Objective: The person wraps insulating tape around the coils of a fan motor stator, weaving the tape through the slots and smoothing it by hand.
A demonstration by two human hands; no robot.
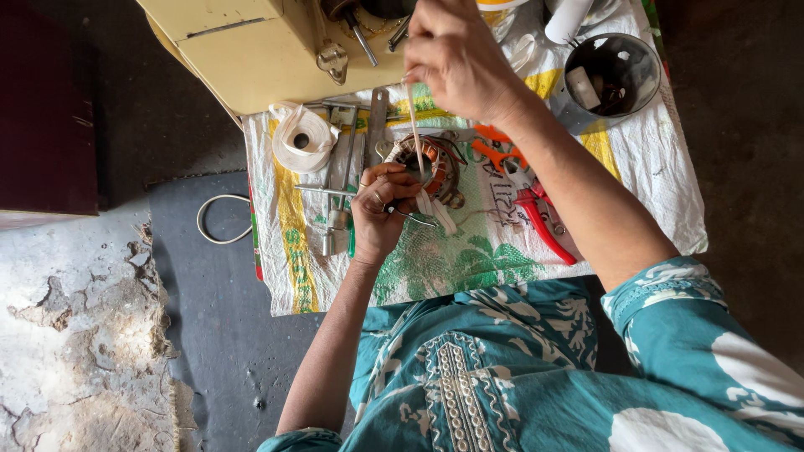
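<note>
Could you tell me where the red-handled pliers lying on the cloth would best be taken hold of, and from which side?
Probably by the red handles of the pliers, coming from the person's right, below the right forearm. The long handles lie flat on the woven cloth pointing toward the person, and the right hand, pulling white tape, leaves them uncovered.

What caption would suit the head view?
Right hand pulls white tape taut from a motor stator steadied by left hand.
</note>
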